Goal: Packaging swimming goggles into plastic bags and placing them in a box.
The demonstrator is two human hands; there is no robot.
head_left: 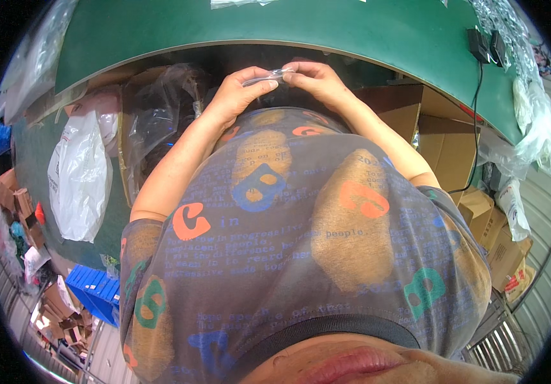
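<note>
Pinching a small clear packet (267, 77) between them, left hand (240, 93) and right hand (314, 80) each had the grip clamped on it, just below the green bench (288, 29) edge

Green table (352, 25), cardboard boxes (445, 144), blue crate (96, 291)

Both bare forearms reached forward from the lower edge and met in front of the torso. The left hand (240, 93) and right hand (314, 80) were raised close together, fingers curled inward, fingertips pinched and nearly touching each other.
</note>
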